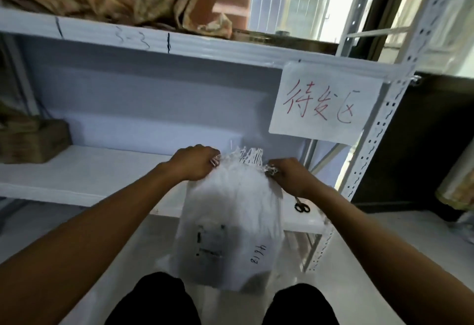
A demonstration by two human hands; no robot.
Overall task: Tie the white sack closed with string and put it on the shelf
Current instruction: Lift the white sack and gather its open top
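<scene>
We have the white sack [230, 224] standing between our knees, its frayed mouth [250, 156] gathered between the two hands. Our left hand [193, 161] is clamped on one corner of the mouth, our right hand [287, 174] on the other — no string visible that we can tell. We judge the tying barely begun. Next we need string round the neck; scissors [302, 206] lie just below the right hand, the shelf [89, 170] just beyond the left.

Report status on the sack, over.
Left hand and right hand both shut on white sack mouth. Sack on floor before shelf, not shelved. Scissors on shelf edge.
</scene>
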